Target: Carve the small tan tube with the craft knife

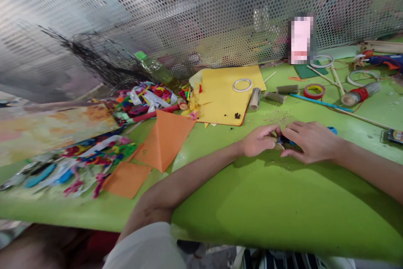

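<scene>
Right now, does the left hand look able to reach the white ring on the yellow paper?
Probably yes: the white ring lies uncovered, a short tube beside it, though the left hand looks busy.

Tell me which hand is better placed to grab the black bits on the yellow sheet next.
Probably the left hand: it is nearer the black bits, while the right hand, farther off, curls around a blue object.

Glossy green tabletop [226, 206]: pale crumbs [278, 116] lie scattered across its middle.
Left end: orange paper sheets [168, 134] lie beside a multicoloured heap of small craft pieces [124, 151].
Centre: large flat yellow paper [220, 97].
Right of the paper: short greyish-brown tubes [287, 89].
Right end: red-and-yellow tape roll [318, 95], thin blue strip [321, 102], clear cylinder with a red band [362, 94], slender pale wooden stick [365, 118].
</scene>
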`<state>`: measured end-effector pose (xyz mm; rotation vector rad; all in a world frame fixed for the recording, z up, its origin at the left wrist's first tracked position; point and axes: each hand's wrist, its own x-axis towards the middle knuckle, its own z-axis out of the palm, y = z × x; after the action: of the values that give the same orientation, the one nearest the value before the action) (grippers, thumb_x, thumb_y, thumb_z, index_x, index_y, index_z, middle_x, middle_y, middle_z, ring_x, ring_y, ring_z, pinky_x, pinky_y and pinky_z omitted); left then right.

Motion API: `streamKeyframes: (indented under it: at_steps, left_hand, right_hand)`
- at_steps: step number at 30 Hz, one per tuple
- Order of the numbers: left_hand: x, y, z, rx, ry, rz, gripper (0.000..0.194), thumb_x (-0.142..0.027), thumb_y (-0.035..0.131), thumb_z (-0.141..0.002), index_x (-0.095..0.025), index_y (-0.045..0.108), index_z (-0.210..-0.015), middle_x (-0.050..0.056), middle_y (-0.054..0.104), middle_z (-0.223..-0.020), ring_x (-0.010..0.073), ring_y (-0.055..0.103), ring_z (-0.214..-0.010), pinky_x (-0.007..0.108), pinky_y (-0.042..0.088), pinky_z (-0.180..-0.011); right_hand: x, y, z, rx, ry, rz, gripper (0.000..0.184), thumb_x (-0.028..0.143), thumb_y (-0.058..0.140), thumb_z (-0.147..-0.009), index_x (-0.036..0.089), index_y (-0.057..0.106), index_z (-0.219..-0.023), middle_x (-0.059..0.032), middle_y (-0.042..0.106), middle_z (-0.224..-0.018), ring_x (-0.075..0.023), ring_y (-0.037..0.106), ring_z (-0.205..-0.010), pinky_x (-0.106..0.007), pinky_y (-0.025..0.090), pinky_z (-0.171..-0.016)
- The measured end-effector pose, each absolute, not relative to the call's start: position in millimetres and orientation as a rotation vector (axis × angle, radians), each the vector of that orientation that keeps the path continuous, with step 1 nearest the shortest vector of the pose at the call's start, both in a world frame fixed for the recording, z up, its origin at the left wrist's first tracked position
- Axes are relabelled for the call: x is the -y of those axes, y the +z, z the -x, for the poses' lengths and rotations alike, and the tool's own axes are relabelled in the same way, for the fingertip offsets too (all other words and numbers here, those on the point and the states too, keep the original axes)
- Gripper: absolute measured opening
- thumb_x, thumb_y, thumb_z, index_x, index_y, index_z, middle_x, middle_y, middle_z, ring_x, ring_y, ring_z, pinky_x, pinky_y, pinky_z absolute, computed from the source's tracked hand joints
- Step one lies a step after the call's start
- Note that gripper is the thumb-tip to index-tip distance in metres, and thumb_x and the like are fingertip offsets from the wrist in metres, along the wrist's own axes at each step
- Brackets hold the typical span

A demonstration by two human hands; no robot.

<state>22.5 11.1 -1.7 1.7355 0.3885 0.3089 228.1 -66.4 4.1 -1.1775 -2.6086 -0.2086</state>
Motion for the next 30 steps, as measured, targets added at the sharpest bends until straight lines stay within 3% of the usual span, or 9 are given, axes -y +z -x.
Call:
streamKeyframes:
  at_steps: [13, 20, 25, 30]
  left_hand:
    - [-13.2, -2.1, -21.5, -0.452, 0.281, -1.703, 0.026, -0.028, 0.052, -0.067, -0.017, 0.05, -0.09, -0.003, 0.049, -0.071, 0.0103, 0.041, -0.062, 0.024, 0.029, -0.057]
    - [-11.6, -3.4, -22.0, -0.449, 0.302, -1.629, 0.022, -0.026, 0.049, -0.069, -0.018, 0.048, -0.09, -0.009, 0.038, -0.052, 0.0089, 0.032, -0.047, 0.022, 0.023, -0.049]
    - [-12.1, -4.1, -20.9, -0.449, 0.289, -1.633, 0.023, -0.028, 0.051, -0.071, -0.018, 0.048, -0.092, -0.008, 0.042, -0.055, 0.0083, 0.035, -0.046, 0.021, 0.026, -0.047]
    - [-13.1, -8.0, -20.5, -0.46, 0.346, -1.617, 0.033, -0.028, 0.053, -0.075, -0.017, 0.05, -0.107, -0.004, 0.051, -0.069, 0.0084, 0.042, -0.053, 0.022, 0.034, -0.052]
  right_hand:
    - [66.5, 2.1, -229.9, 2.622, -0.224, 1.156, 0.052, 0.057, 0.033, -0.099, 0.014, 0.062, -0.102, -0.0073, 0.066, -0.078, -0.0176, 0.056, -0.065, -0.031, 0.028, -0.056]
    - [68.6, 4.6, -229.6, 2.58, -0.254, 1.205, 0.05, 0.057, 0.031, -0.1, 0.017, 0.062, -0.097, -0.0069, 0.067, -0.077, -0.0171, 0.056, -0.068, -0.03, 0.026, -0.056]
    - [68.0, 9.7, -228.6, 2.546, -0.208, 1.393, 0.062, 0.07, 0.027, -0.094, 0.017, 0.059, -0.099, -0.0102, 0.067, -0.081, -0.0186, 0.056, -0.067, -0.029, 0.024, -0.053]
    - [68.5, 11.3, -230.7, 2.467, -0.135, 1.527, 0.061, 0.069, 0.027, -0.094, 0.017, 0.058, -0.101, -0.011, 0.067, -0.083, -0.0195, 0.057, -0.066, -0.029, 0.024, -0.053]
